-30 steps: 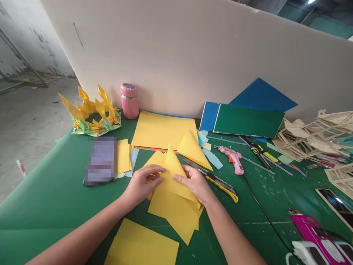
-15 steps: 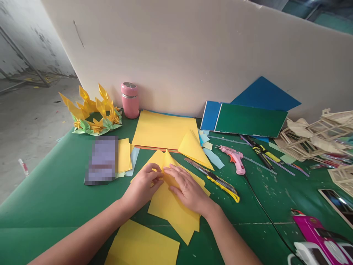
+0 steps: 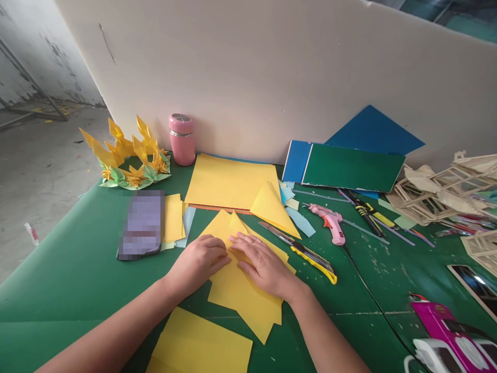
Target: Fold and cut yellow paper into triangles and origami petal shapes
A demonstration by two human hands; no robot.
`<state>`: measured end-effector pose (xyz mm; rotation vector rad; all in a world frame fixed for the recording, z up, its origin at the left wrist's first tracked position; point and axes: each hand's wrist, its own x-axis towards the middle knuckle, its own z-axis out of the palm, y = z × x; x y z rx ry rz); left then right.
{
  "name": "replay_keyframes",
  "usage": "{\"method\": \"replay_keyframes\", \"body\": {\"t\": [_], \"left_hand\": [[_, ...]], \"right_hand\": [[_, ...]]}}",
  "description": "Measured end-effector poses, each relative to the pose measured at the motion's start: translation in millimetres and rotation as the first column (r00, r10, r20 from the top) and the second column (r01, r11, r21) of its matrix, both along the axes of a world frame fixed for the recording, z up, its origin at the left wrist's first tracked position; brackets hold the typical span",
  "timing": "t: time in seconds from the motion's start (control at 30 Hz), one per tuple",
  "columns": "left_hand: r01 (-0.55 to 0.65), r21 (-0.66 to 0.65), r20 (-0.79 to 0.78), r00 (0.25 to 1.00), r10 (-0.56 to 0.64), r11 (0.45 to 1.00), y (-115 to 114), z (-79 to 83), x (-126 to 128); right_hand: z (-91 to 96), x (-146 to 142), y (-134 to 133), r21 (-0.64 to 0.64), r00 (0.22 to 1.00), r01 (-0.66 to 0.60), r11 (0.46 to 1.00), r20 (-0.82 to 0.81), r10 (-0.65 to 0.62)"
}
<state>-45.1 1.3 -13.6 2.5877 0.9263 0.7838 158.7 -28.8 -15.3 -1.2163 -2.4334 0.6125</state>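
Where the paper (image 3: 246, 298) lies: dial centre, twelve towards the wall (image 3: 233, 67); yellow sheets overlapping, a peaked fold (image 3: 234, 220) poking out at twelve.
Left hand (image 3: 202, 261): nine side, over the paper's edge; fingers curled in, thumb close. Can't tell whether they pinch anything.
Right hand (image 3: 264, 264): three side, laid over the paper; fingers long, slightly parted, gripping nothing I can see.
Fold: could set crooked if the loose layers slide under uneven pressure.
Cutter (image 3: 314, 262): just beside the paper, from one round to three; blade looks bared. A careless rightward sweep could nick fingers.
Glue gun (image 3: 330, 225): two, well apart; heat unknown, so a stray reach might burn.
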Motion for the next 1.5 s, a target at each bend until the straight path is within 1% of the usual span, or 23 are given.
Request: {"method": "replay_keyframes", "body": {"t": [0.13,0.23,0.33,0.47,0.8,0.97,1.1,1.37,1.5], "left_hand": [[0.050,-0.023,-0.079,0.996,-0.052,0.998,6,2.3,-6],[0.038,-0.043,-0.117,0.992,-0.043,0.998,11,0.4,-9],[0.013,-0.047,-0.108,0.994,-0.018,0.999,14,-4.4,-11],[0.024,-0.067,-0.132,0.991,-0.033,0.997,14,-8.2,-12],[0.036,-0.147,-0.119,0.991,-0.054,0.988,15,-5.1,-11],[0.068,-0.170,-0.113,0.990,-0.088,0.983,14,-1.7,-11],[0.068,-0.178,-0.122,0.988,-0.091,0.982,13,0.1,-12],[0.060,-0.176,-0.128,0.988,-0.083,0.983,13,-3.2,-12],[0.056,-0.201,-0.137,0.987,-0.085,0.978,13,-3.1,-12]], "right_hand": [[-0.5,0,0,0.013,1.000,-0.018,1.000,0.003,0.018],[0.1,0,0,0.022,1.000,-0.021,1.000,0.003,0.021],[1.1,0,0,0.029,1.000,-0.021,0.999,0.006,0.021],[1.7,0,0,0.036,1.000,-0.021,0.999,0.011,0.020],[0.4,0,-1,0.053,0.999,-0.033,0.998,0.016,0.032],[1.2,0,-1,0.045,1.000,-0.024,0.999,0.010,0.024],[1.1,0,-1,0.037,1.000,-0.027,0.999,0.006,0.026],[-0.5,-2,-2,0.027,1.000,-0.013,1.000,0.024,0.013],[-0.7,-3,-3,0.039,1.000,-0.019,0.999,0.024,0.018]]}}
